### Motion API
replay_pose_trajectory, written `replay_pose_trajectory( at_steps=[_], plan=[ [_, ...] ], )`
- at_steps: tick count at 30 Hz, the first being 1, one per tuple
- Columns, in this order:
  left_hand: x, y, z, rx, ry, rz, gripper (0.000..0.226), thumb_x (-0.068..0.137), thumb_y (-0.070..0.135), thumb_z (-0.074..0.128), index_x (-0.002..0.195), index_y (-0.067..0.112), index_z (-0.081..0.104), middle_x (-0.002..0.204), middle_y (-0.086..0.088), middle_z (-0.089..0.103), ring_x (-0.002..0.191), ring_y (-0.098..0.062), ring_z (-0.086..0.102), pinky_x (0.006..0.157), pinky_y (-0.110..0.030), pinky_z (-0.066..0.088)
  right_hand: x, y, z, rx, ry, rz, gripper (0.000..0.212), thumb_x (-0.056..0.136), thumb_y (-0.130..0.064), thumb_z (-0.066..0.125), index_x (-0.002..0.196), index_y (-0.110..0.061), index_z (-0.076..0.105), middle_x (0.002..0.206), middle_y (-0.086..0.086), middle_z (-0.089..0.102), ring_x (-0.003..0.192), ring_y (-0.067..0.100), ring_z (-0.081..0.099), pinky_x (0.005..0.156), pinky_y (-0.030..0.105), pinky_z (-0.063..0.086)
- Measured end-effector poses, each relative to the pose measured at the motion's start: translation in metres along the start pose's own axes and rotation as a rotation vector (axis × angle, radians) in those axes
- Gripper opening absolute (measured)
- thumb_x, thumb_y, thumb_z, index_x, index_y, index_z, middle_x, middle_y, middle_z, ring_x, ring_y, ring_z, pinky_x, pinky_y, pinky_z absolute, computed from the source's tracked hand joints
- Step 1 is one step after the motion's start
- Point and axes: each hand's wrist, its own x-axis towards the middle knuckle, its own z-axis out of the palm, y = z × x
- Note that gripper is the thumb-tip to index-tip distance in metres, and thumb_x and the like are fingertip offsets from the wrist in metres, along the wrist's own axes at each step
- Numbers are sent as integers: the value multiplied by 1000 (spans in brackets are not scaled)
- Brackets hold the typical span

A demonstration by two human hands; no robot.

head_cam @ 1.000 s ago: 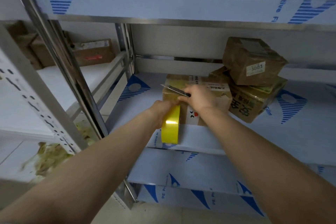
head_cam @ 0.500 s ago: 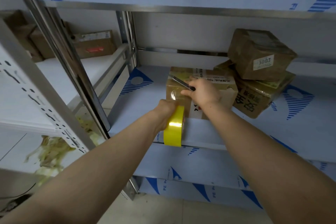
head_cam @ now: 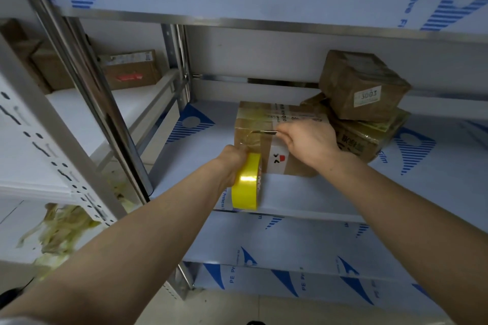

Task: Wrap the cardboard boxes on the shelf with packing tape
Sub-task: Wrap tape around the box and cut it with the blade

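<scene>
A cardboard box with glossy tape on its top and left front stands on the middle shelf. My left hand grips a yellow roll of packing tape just in front of the box, near the shelf's front edge. A strip of tape runs from the roll up the box's front. My right hand holds a thin metal blade whose tip points left, lying against the taped front near the top edge.
Two more taped boxes are stacked right of it, the upper one labelled 3003, the lower tilted. Another box sits on the neighbouring rack at left. Steel uprights stand left. Crumpled tape scraps lie lower left.
The blade has swung from pointing up-left to lying level along the box's upper front edge. My left hand with the roll stays in front of the box. The camera has shifted.
</scene>
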Motion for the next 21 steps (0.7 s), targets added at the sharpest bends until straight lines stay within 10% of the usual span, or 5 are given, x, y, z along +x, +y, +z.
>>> replay_pose_trajectory(
  at_steps=[8, 15, 21],
  plan=[
    [9, -2, 3, 53, 48, 12, 28, 102, 28, 38, 119, 6, 46, 101, -14, 54, 98, -29, 56, 85, -39, 47, 7, -15, 2, -311, -142, -81, 34, 89, 2, 49, 117, -15, 58, 90, 4, 51, 92, 25, 57, 59, 32, 35],
    [14, -2, 3, 73, 68, 11, 36, 102, 29, 40, 126, 3, 46, 116, -19, 56, 106, -34, 56, 93, -44, 48, 3, -11, 17, -359, -220, -120, 24, 91, -2, 50, 108, -12, 63, 90, 3, 56, 93, 24, 61, 63, 32, 39],
    [19, -4, -1, 57, 34, 8, 26, 102, 30, 41, 115, 8, 46, 95, -13, 55, 80, -26, 56, 73, -36, 46, -16, 25, 53, 113, -314, 113, 20, 92, -21, 50, 107, -20, 63, 105, 2, 54, 96, 24, 56, 68, 30, 39]
  ],
)
